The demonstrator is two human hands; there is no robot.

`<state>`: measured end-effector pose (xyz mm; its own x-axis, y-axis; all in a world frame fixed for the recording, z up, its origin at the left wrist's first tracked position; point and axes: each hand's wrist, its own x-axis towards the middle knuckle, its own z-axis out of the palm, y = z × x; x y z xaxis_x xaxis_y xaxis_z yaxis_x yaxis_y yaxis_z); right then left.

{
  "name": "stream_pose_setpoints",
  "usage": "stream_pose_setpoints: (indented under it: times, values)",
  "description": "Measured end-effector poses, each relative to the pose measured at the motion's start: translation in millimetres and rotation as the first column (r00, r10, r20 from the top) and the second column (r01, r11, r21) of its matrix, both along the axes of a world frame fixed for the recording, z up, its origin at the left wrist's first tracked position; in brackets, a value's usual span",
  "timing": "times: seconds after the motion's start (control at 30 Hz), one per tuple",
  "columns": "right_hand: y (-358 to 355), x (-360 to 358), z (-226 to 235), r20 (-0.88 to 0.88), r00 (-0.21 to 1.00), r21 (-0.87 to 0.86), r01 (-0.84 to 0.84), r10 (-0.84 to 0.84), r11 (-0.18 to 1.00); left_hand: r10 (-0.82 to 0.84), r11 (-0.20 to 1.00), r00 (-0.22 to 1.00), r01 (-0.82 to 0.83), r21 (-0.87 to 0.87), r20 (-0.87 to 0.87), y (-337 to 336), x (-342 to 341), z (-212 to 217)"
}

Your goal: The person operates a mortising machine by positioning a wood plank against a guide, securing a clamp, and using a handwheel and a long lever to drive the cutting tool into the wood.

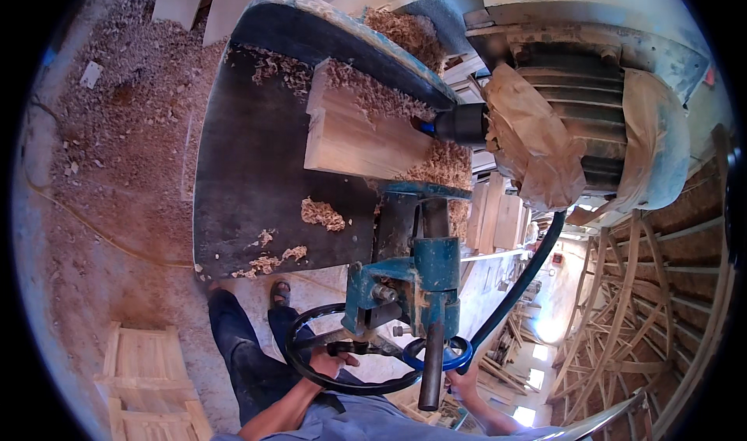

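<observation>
My left hand (328, 363) is closed on the large black handwheel (292, 340), around its dark handle by the spokes. To its right, my right hand (464, 382) has its fingers wrapped at the rim of a smaller blue handwheel (410, 361). Above both wheels stands a teal clamp (436, 262), its pad against the near side of a pale wooden block (362, 147). The block lies on a dark machine table (268, 169), with shavings on top. A black chuck (461, 124) meets the block's right end; its bit tip is hidden.
A motor (572, 103) wrapped partly in brown paper sits at the upper right, with a dark hose (529, 281) curving down from it. Shavings (323, 214) lie on the table and cover the floor at left. Wooden frames (148, 375) lie at lower left; lumber is stacked at right.
</observation>
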<state>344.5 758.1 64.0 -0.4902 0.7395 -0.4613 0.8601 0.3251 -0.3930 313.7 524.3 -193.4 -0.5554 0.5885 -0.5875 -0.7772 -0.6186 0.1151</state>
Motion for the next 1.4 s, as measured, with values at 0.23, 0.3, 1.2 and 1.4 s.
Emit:
stream_pose_setpoints:
  times: [0.23,0.3,1.2,1.4]
  values:
    - [8,5,-1,-0.058,0.996,-0.019,-0.069,0.068,0.997,-0.362,0.890,0.883,0.422,0.170,-0.297,-33,-22,44]
    - [7,6,-2,-0.050,0.997,-0.001,-0.057,0.057,0.998,-0.264,0.876,0.931,0.341,0.341,-0.250,-29,-19,37]
    - [-4,2,34,-0.010,0.998,0.053,-0.064,0.065,0.997,-0.108,0.760,0.980,0.191,0.621,-0.170,7,18,13]
    - [2,9,44,-0.011,0.997,0.079,-0.076,0.077,0.994,-0.091,0.787,0.984,0.164,0.594,-0.150,0,8,22]
